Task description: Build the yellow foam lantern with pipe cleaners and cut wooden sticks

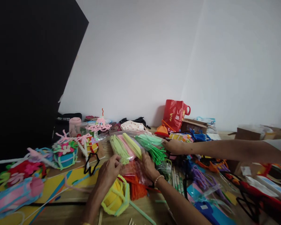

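Pinching bagged pipe cleaners (120, 148) in the left hand (108, 172), right hand (149, 165) grip loosely spread

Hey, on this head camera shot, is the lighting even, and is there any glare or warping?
In the head view, light is soft and even across the white wall, with no hard shadows; slight glare shows on the clear plastic bag of pipe cleaners; the black panel shows no detail; the wide lens makes the wooden table look tilted and stretched toward the edges.
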Tool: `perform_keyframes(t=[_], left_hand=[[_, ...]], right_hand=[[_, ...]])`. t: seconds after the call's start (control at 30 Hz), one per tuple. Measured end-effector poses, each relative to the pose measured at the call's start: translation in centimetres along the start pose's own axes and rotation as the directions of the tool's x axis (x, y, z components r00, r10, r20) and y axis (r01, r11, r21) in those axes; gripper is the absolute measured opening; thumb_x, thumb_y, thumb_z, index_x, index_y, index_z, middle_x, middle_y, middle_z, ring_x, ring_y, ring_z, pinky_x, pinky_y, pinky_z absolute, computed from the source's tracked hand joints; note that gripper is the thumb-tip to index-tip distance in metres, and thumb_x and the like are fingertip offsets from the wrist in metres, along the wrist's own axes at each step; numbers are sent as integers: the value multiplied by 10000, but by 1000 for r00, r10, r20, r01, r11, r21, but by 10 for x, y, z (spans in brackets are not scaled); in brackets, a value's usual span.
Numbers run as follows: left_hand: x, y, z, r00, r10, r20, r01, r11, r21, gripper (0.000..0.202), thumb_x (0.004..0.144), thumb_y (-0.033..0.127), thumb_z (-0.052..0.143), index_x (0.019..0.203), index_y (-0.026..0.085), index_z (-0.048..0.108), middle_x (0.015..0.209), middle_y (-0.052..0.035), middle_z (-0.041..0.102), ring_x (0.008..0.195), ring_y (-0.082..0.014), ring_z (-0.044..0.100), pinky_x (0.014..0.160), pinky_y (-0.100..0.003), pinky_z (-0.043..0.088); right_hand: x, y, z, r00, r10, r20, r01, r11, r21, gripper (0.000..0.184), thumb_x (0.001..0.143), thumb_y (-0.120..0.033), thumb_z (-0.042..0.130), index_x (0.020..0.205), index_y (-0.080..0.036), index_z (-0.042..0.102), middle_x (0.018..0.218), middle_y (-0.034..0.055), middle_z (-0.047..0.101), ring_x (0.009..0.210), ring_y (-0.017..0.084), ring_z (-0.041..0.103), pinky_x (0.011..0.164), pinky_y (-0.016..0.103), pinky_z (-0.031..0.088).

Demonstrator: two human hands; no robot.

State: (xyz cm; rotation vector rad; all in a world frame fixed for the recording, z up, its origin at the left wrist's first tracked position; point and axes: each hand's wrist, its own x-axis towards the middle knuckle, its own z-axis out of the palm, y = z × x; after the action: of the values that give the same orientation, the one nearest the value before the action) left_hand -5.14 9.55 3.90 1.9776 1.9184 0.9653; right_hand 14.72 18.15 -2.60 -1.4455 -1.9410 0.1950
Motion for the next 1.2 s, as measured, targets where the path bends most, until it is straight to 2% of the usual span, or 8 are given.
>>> perform_keyframes(t=[0.1, 0.23, 0.4, 0.57, 0.7, 0.8, 1.0, 1.2], left_hand=[[0, 1, 2, 1000, 3, 9, -3, 1000, -2, 170, 814, 134, 514, 952, 202, 586, 765, -6, 719, 756, -148, 657, 653, -220, 402], [0, 1, 2, 1000, 1, 7, -1, 1000, -4, 175, 818, 128, 501, 961, 182, 585, 765, -22, 717, 747, -156, 650, 660, -229, 404], [-1, 2, 0, 1000, 7, 6, -7, 1000, -1, 152, 837, 144, 483, 947, 177, 583, 774, -31, 719, 759, -162, 650, 663, -230, 408], [-1, 3, -2, 1000, 6, 9, -6, 1000, 7, 144, 839, 155, 484, 937, 179, 587, 760, -34, 720, 755, -170, 656, 652, -232, 405], [0, 3, -1, 1000, 6, 10, -6, 1000, 0, 147, 842, 160, 488, 953, 180, 583, 769, -32, 725, 754, -169, 656, 646, -230, 403], [0, 2, 0, 1000, 11, 10, -11, 1000, -11, 164, 847, 160, 481, 977, 175, 580, 795, -37, 731, 759, -165, 658, 647, -229, 405], [1, 1, 0, 1000, 17, 12, -17, 1000, -20, 166, 844, 157, 482, 974, 176, 583, 805, -38, 736, 764, -165, 658, 659, -234, 408], [1, 1, -1, 1000, 14, 9, -14, 1000, -15, 160, 839, 155, 485, 965, 180, 581, 807, -40, 738, 767, -169, 661, 658, -236, 411]], right_hand=[[-5, -7, 1, 998, -14, 64, 18, 998, -67, 634, 848, -316, 538, 1412, -95, 349, 1206, 222, 545, 1073, 319, 569, 886, 382, 446], [-3, -11, -3, 994, -18, 110, 33, 991, -130, 568, 900, -293, 458, 1420, -101, 333, 1169, 211, 551, 1030, 289, 575, 875, 372, 442], [-4, -9, -6, 992, -19, 128, 39, 987, -157, 570, 908, -283, 450, 1435, -125, 298, 1158, 194, 550, 1034, 282, 547, 884, 383, 427], [-6, -6, -7, 993, -30, 117, 44, 992, -115, 562, 908, -306, 461, 1428, -149, 314, 1169, 185, 547, 1039, 277, 549, 890, 380, 425], [-2, -3, -7, 994, -46, 98, 51, 998, -45, 556, 905, -330, 466, 1406, -120, 349, 1172, 199, 559, 1025, 279, 566, 866, 368, 444], [1, -1, -7, 992, -83, 96, 82, 996, 18, 591, 877, -352, 521, 1399, -129, 356, 1145, 174, 599, 1005, 265, 579, 854, 341, 454], [3, 2, -12, 982, -157, 101, 145, 983, 112, 623, 823, -271, 589, 1395, -185, 358, 1088, 100, 656, 893, 208, 609, 809, 290, 475], [1, 8, -11, 981, -156, 116, 146, 985, 92, 672, 794, -206, 599, 1410, -186, 332, 1078, 97, 662, 843, 195, 608, 758, 277, 488]])
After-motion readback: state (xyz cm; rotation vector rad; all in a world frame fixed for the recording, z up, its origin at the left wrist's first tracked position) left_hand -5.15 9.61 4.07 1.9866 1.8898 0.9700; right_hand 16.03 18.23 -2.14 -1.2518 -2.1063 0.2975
